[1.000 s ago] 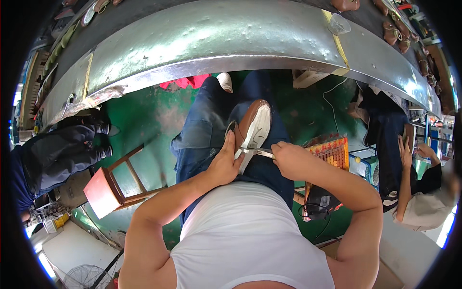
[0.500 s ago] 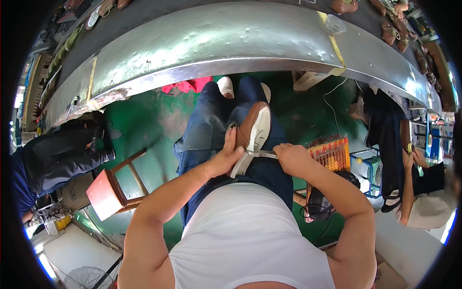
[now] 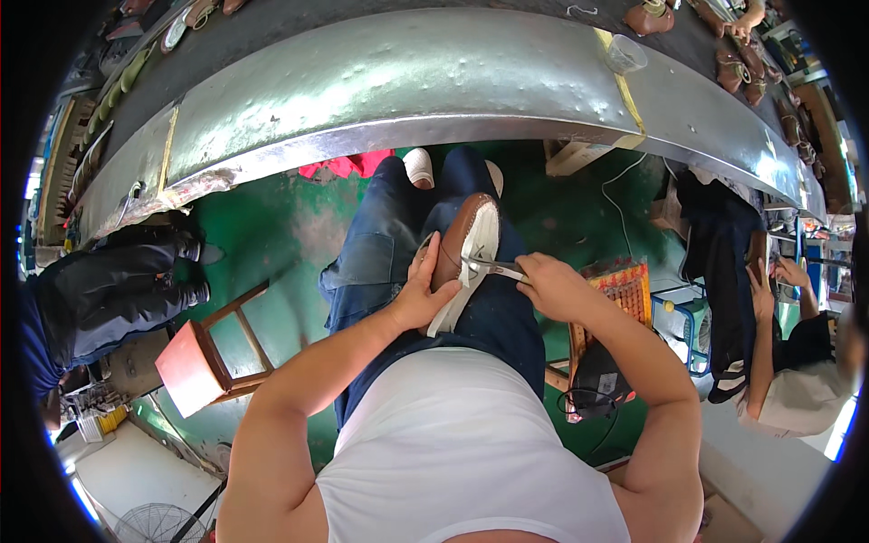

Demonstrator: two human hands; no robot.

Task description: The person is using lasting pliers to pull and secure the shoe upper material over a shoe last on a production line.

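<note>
A brown shoe [image 3: 445,264] with a pale, unfinished underside lies tilted on my lap, its toe pointing away from me. My left hand [image 3: 418,294] is wrapped round the shoe's left side, fingers on the brown upper and thumb toward the sole. My right hand [image 3: 549,285] is closed on the handle of metal pincers [image 3: 498,268]. Their jaws touch the pale underside near the middle of the shoe. The far ends of the handles are hidden in my palm.
Ahead runs a long metal-edged bench [image 3: 398,77] with shoes and a clear plastic cup [image 3: 625,54] on it. A wooden stool [image 3: 213,362] stands left, a beaded seat cover [image 3: 618,294] right. People work on both sides. Red cloth [image 3: 348,165] lies under the bench.
The pincers have moved up the sole toward the toe, and their jaws have turned on the underside. My left hand stays on the shoe.
</note>
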